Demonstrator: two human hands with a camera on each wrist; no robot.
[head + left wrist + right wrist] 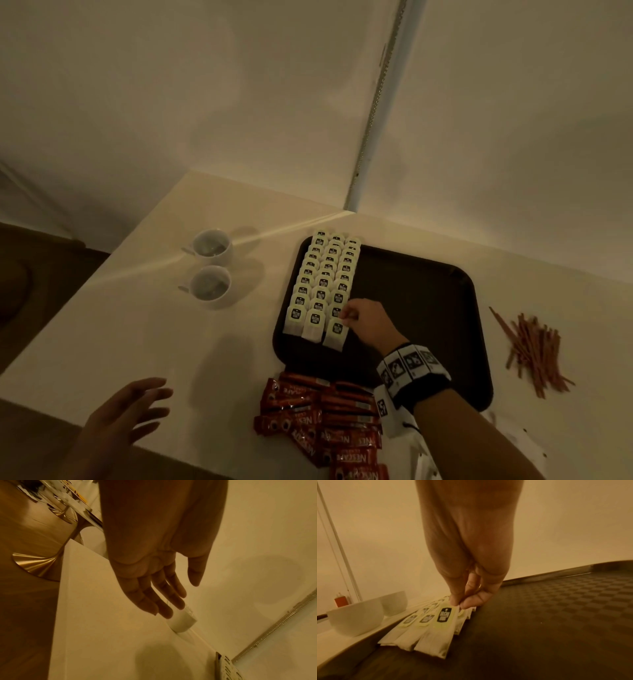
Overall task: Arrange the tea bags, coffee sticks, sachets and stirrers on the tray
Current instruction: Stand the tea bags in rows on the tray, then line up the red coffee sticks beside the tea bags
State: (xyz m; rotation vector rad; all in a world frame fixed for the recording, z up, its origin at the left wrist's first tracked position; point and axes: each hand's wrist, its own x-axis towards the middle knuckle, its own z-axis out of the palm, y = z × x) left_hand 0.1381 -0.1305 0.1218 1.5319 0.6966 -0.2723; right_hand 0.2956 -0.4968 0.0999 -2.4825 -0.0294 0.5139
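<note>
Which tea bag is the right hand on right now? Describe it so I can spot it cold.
Find the dark tray; three columns of white tea bags fill its left side. Follow the column nearest the tray's bare middle to its near end. The one tea bag whose top edge the right hand pinches there is it.

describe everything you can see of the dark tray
The tray is dark brown, rectangular with rounded corners and a low raised rim; its floor shows a checkered texture in the right wrist view. It looks like plastic. It lies flat on the white table. Three rows of tea bags fill its left side, where the right hand pinches one; the rest is bare.
</note>
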